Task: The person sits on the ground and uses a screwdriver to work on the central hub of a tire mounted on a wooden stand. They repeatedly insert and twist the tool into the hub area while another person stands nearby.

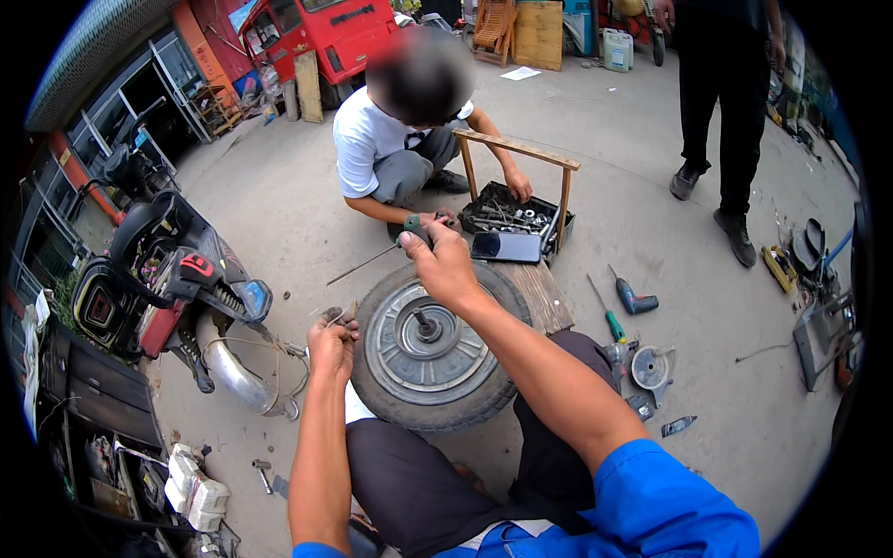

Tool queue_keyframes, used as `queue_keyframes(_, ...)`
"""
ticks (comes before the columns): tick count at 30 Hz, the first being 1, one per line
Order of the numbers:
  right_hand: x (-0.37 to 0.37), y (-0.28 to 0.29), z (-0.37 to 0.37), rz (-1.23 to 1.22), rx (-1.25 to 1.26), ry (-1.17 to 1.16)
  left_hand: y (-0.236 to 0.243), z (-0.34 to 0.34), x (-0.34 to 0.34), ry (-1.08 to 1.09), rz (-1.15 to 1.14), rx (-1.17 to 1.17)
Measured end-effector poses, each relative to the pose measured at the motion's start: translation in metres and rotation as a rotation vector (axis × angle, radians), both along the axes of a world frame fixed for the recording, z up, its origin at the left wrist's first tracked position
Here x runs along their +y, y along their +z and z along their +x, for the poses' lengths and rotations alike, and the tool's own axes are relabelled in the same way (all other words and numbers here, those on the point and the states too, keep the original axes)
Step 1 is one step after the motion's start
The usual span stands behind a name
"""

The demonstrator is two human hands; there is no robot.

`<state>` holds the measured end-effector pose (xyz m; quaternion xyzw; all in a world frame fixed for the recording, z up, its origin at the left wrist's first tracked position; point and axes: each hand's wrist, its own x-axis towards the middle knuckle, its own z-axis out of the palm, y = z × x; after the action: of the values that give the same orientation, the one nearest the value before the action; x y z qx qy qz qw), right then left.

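In front of my knees lies a wheel with a black tyre and a grey metal hub (395, 363), its axle pointing up. My right hand (445, 265) is above the wheel's far side, closed round a screwdriver (415, 228) with a dark green handle; its thin shaft points down to the left. Beside the tyre's left edge, my left hand (333, 342) is closed in a pinch on something small and thin that I cannot make out. Across the wheel a co-worker squats, one hand (517, 184) at a toolbox (507, 212) full of sockets and wrenches. The co-worker's other hand is close behind the screwdriver handle.
A phone (507, 246) lies by the toolbox, near a wooden board (539, 296). Right of my knee are a green-handled screwdriver (614, 325) and a power drill (636, 296). A dismantled scooter (177, 288) stands left. Another person (721, 112) stands at the far right.
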<state>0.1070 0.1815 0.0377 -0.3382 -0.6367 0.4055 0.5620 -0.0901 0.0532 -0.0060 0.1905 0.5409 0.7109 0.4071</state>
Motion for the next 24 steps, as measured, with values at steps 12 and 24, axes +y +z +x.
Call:
queue_keyframes(12, 0.034, -0.011, 0.028, -0.256, 0.203, 0.143, -0.012, 0.012, 0.025, 0.043, 0.147, -0.216)
queue_keyframes(24, 0.031, -0.014, 0.030, -0.294, 0.101, 0.241, -0.026, 0.007, 0.026, 0.046, 0.136, -0.314)
